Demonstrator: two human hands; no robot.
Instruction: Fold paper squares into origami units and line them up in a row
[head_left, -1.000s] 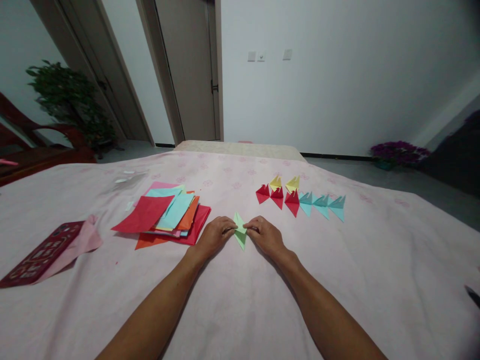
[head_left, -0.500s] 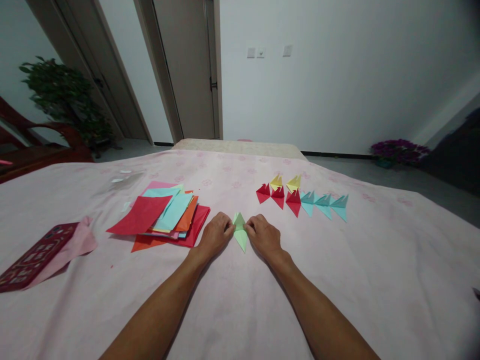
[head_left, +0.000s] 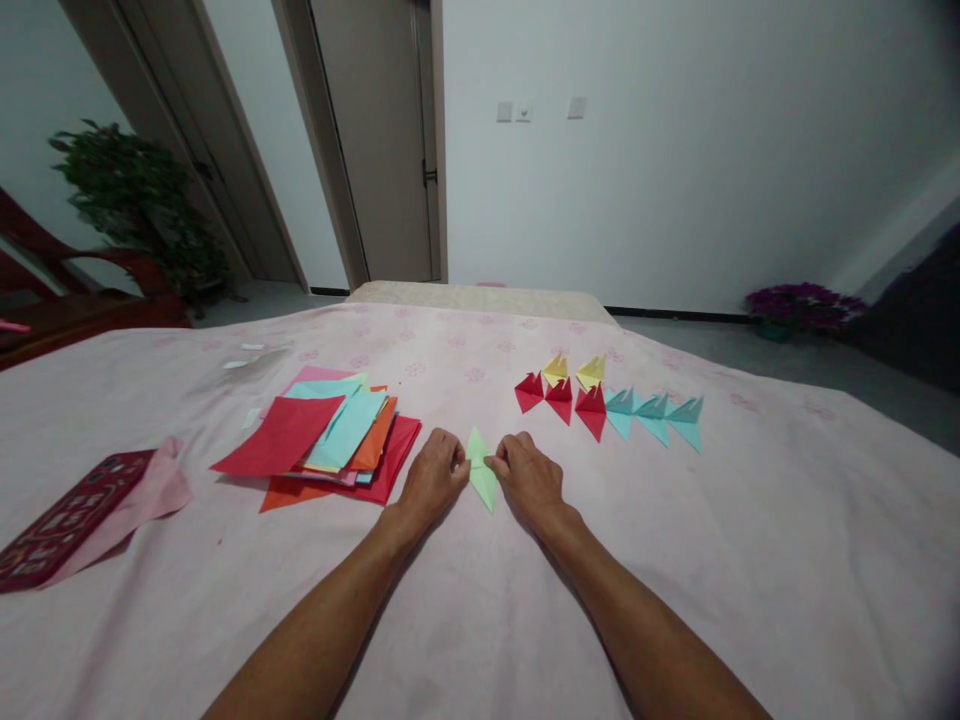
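A light green folded paper (head_left: pixel 482 484), long and diamond-shaped, lies on the cloth between my two hands. My left hand (head_left: pixel 435 468) pinches its left edge near the middle, fingers curled. Opposite it, my right hand (head_left: pixel 529 472) grips the right edge between thumb and fingers. Beyond my right hand stand several folded paper cranes: red ones (head_left: pixel 591 408), yellow ones (head_left: pixel 592 371) and light blue ones (head_left: pixel 652 414). To the left of my left hand is a loose pile of coloured paper sheets, with a red sheet (head_left: pixel 281 436) and a light blue sheet (head_left: pixel 352 425) on top.
A dark red patterned packet (head_left: pixel 75 520) lies on pink paper (head_left: pixel 161 485) at the left. Small clear plastic with white labels (head_left: pixel 253 347) rests behind the pile. The pink floral tablecloth (head_left: pixel 787 540) covers the table. A wooden chair (head_left: pixel 112 310) stands at the far left.
The green paper now lies flatter and looks longer, its upper part opened out into a narrow diamond. Both hands stay on its edges. The whole view has shifted slightly.
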